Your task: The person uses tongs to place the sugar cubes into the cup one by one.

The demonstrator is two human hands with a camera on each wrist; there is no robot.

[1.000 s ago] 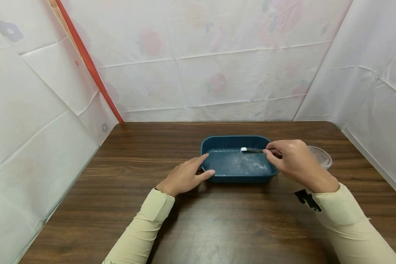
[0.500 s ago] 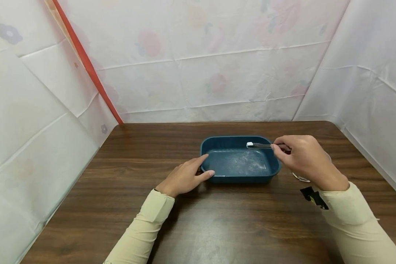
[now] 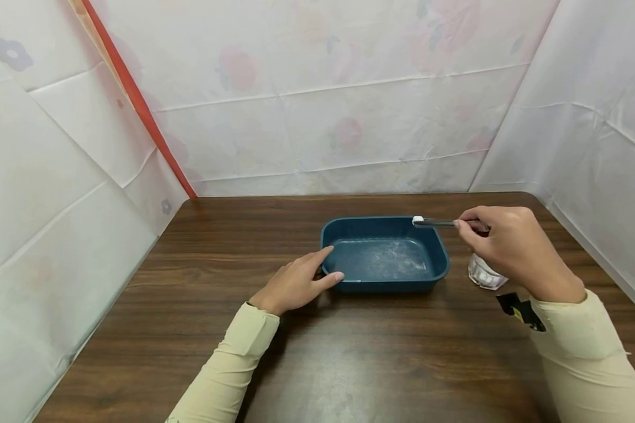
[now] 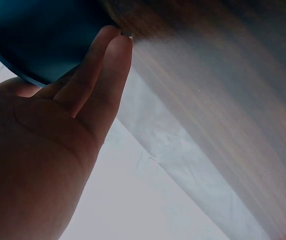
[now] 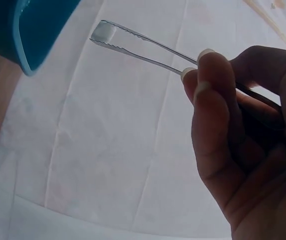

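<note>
In the head view a dark blue rectangular basin (image 3: 386, 288) lies on the table, with whitish marks on its floor. My left hand (image 3: 296, 282) rests against its left front corner, thumb and index finger at the rim, with fairly straight fingers along the outer wall in the left wrist view. My right hand (image 3: 513, 247) pinches metal tweezers (image 5: 153, 42) between thumb and fingers, their serrated tips around a small white piece (image 5: 104, 33). That piece (image 3: 418, 221) hangs above the basin's far right corner. Below the right hand stands a clear faceted glass (image 3: 484, 273), partly hidden by it.
The dark wood-grain table (image 3: 317, 352) reaches back to a pale floral sheet (image 3: 323, 100). More white sheeting (image 3: 58, 235) hangs at both sides, and a red strip (image 3: 137, 97) runs down the left corner. A black device (image 3: 521, 311) sits at the right cuff.
My right hand has moved right and away from me, lifting the tweezers and white piece out from over the basin floor. The glass now shows more below it. My left hand stays put.
</note>
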